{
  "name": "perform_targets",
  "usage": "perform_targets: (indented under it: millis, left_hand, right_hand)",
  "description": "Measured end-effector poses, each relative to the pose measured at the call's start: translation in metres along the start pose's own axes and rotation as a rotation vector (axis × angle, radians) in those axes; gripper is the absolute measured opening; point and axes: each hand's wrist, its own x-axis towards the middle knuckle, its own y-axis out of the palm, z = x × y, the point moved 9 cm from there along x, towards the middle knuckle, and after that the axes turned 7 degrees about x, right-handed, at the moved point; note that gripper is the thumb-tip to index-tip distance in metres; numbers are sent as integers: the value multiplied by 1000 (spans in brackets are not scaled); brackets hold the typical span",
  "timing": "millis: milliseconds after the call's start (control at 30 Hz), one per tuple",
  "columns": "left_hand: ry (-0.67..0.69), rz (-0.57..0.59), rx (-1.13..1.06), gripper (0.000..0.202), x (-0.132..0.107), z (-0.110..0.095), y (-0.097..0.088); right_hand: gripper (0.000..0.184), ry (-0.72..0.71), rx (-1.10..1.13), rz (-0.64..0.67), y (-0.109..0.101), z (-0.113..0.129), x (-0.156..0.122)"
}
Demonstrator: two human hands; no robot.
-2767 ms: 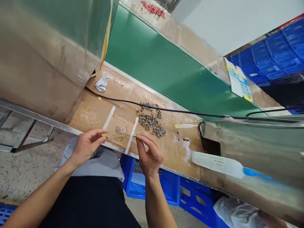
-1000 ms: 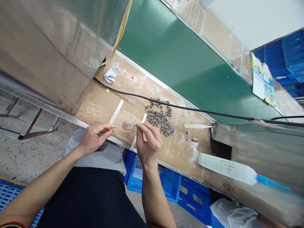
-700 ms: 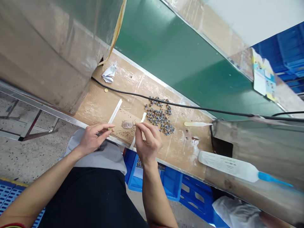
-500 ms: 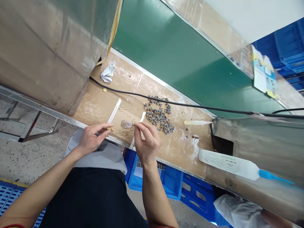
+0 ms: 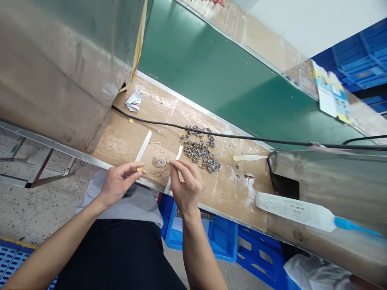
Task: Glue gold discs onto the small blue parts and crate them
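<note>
My left hand (image 5: 118, 183), at the table's near edge, pinches a small round yellow piece (image 5: 139, 169) between thumb and fingertips. To its right, my right hand (image 5: 189, 186) is closed in a pinch; whatever its fingertips hold is too small to make out. Just beyond and between the hands sits a small clear plastic dish (image 5: 159, 162). Tiny brownish parts (image 5: 157, 173) lie scattered around it. Past my right hand spreads a pile of small blue and brass-coloured parts (image 5: 201, 151).
A black cable (image 5: 169, 124) crosses the brown tabletop (image 5: 223, 193). A white bottle with blue nozzle (image 5: 296, 211) lies on the right, near a pale spatula-like strip (image 5: 249, 158). Below the edge hangs a blue bin (image 5: 223, 241). A green panel (image 5: 211, 72) stands behind.
The yellow piece in my left hand has turned, so more of its round face shows. My right hand keeps its pinch almost in place. The whole view has shifted slightly.
</note>
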Motion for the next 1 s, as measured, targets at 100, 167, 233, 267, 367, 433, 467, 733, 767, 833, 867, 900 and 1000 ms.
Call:
perform_targets:
  millis: [100,167,233,267,367,433,467,733,767,833,867,900,1000]
  left_hand:
    - [-40,34,-74,30,-6,-9,10]
    - [-48,52,-77,29,-11,-18,16]
    - [-41,64,-42,28,-15,-28,20]
    - [-29,64,-14,27,-17,-32,21]
    - [35,60,73,27,-22,-45,24]
    - [73,64,108,28,-23,-51,25]
    - [80,70,109,28,-24,-53,25]
    - [-100,77,-50,19,-20,-33,14]
    - [-113,71,-62,14,-20,-31,11]
    - [-121,51,-46,9,-19,-30,4]
    - [-119,41,-25,9,-19,-31,1]
    - [-114,29,-3,9,-18,-33,-3]
    - [-80,13,6,7,-16,-40,-10]
  right_hand:
    - [20,46,63,-61,-13,6,-1]
    - [22,97,156,-78,-20,14,-4]
    - [25,127,258,-69,-22,25,-9]
    - [27,129,296,-58,-22,31,-11]
    - [29,120,350,-36,-19,44,-17]
    - [29,127,359,-40,-18,46,-19]
    - [29,133,362,-50,-18,45,-20]
    - [22,281,415,-147,-28,17,-24]
    - [21,293,415,-153,-29,15,-25]
    - [19,310,428,-165,-29,11,-26]
    - [19,317,439,-172,-29,9,-27]
    - [19,325,453,-178,-28,8,-27]
    - [18,360,503,-191,-25,5,-30]
